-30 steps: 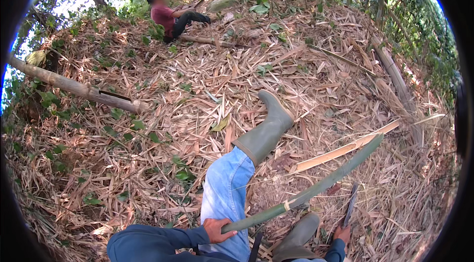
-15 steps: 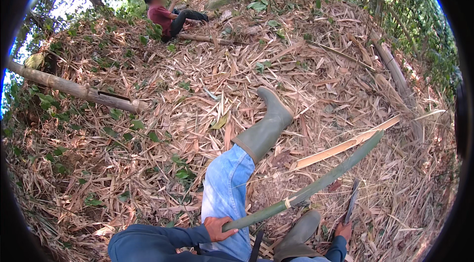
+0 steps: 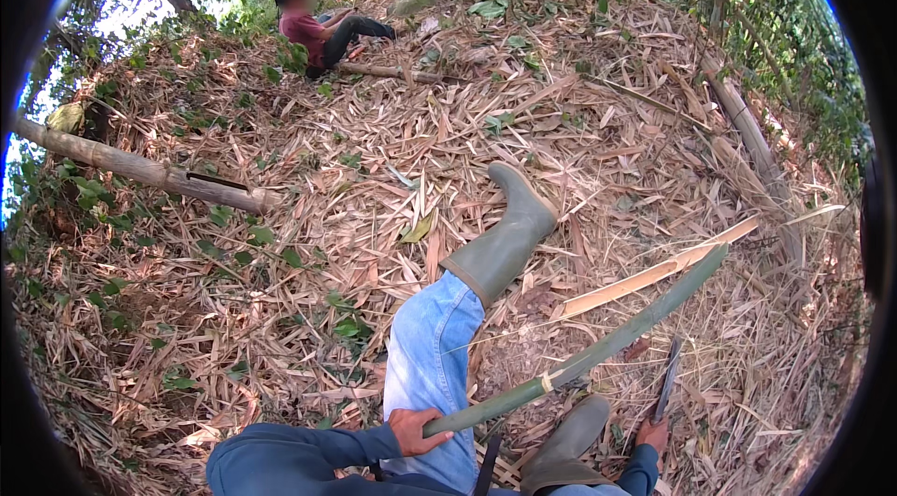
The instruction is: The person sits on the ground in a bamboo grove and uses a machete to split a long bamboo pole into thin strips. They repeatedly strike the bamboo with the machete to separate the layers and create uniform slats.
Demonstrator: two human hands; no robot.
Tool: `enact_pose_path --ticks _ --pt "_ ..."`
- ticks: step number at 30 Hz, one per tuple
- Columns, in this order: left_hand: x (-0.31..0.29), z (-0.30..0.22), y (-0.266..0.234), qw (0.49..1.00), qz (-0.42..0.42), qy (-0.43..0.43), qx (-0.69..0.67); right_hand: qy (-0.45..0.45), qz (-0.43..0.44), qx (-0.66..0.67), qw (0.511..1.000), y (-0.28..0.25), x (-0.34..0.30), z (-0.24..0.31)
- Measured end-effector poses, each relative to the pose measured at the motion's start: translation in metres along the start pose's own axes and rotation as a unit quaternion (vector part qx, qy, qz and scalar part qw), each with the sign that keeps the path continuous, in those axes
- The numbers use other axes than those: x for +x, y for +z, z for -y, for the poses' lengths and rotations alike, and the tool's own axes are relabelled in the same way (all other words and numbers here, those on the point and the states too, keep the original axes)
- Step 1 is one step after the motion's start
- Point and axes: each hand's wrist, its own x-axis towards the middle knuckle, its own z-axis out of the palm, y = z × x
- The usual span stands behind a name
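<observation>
Closed round the near end of a green bamboo strip, my left hand (image 3: 417, 432) rests by my jeans-clad thigh. The bamboo strip (image 3: 612, 344) slants up to the right, with a pale node partway along. To its right and low down, my right hand (image 3: 651, 435) grips a machete (image 3: 668, 380), its dark blade pointing upward, apart from the strip. A pale split bamboo piece (image 3: 645, 284) lies on the ground just beyond the green strip. The machete's handle is mostly hidden in my fist.
My boots (image 3: 516, 233) are planted on dry bamboo leaves. A cut bamboo pole (image 3: 140, 169) lies at the left, and another long pole (image 3: 747, 134) lies at the right. Farther off, a person in a red shirt (image 3: 304, 29) sits on the slope beside a thin pole (image 3: 388, 73).
Hardly anything differs around my hands; both keep their hold on the bamboo strip and machete. The seated person's raised hand has come down toward the knees.
</observation>
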Motion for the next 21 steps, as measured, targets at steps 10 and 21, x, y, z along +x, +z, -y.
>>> enact_pose_path --ticks 10,21 --pt "0.001 0.005 0.004 1.000 -0.006 0.009 0.018 0.004 -0.004 -0.009 1.000 0.001 0.001 0.000" --pt "0.001 0.005 0.003 1.000 -0.007 0.016 0.006 -0.005 -0.020 -0.002 1.000 -0.004 -0.003 0.005"
